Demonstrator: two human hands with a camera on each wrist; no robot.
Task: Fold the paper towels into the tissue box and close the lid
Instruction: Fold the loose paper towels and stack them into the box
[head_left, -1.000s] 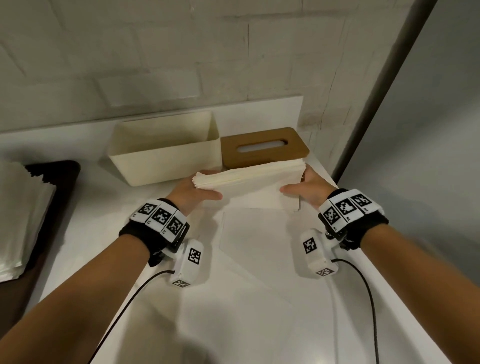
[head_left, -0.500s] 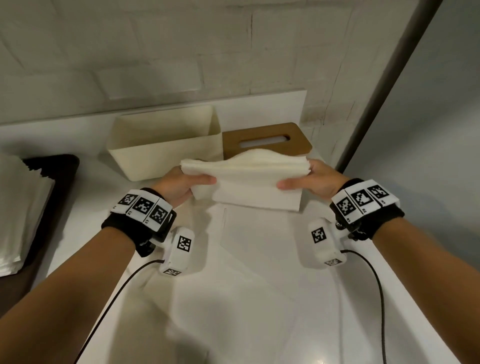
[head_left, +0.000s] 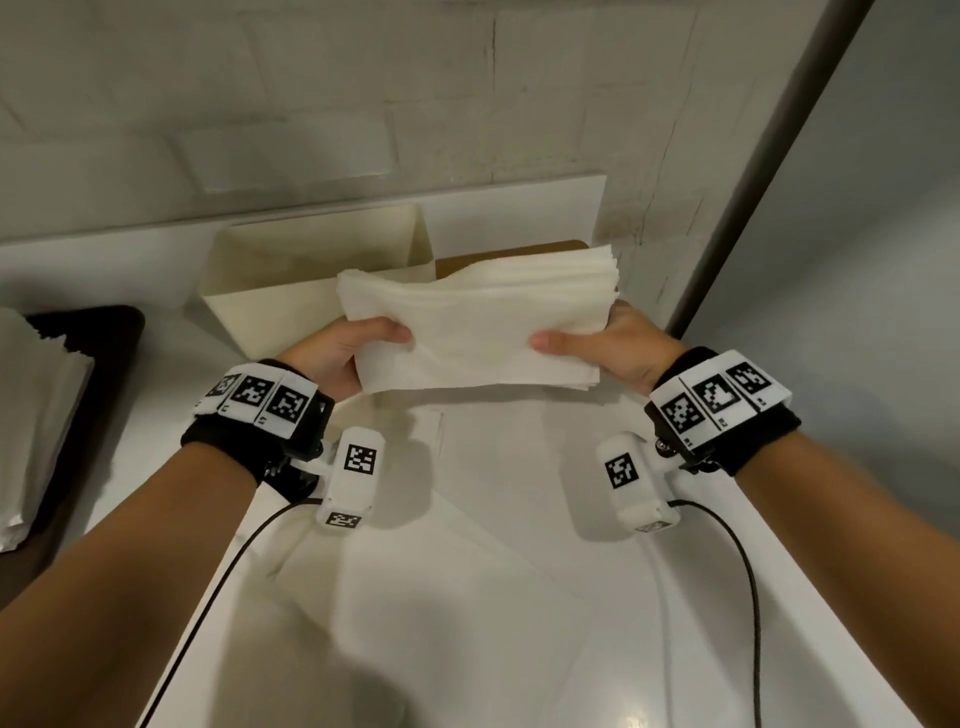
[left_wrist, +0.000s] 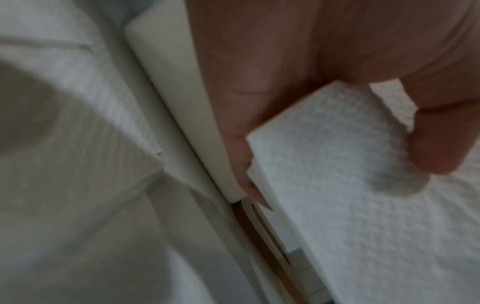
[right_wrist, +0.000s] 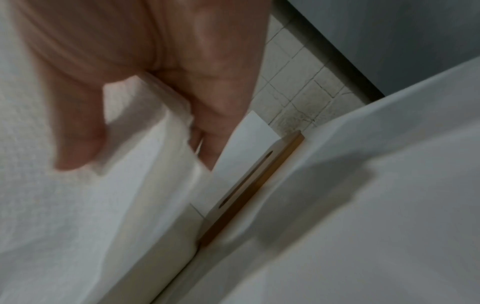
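While the open tissue box (head_left: 291, 291) stands behind, left hand (head_left: 332, 353) and right hand (head_left: 618, 345) pinch the paper towel stack (head_left: 483, 322).

The thick white paper towel stack (head_left: 483, 322) mid-frame is soft matt paper, and up close in the left wrist view it has a fine embossed waffle texture (left_wrist: 350, 185). The open cream rectangular tissue box (head_left: 270, 280) behind it looks like smooth matt plastic. The brown slotted lid (right_wrist: 249, 193) is wood with a flat, unglossy finish. The white countertop (head_left: 467, 597) is smooth with a slight sheen at the bottom of the frame. The wall (head_left: 311, 104) across the top is rough painted brick, matt. Black wrist straps (head_left: 223, 447) look like fuzzy cloth.
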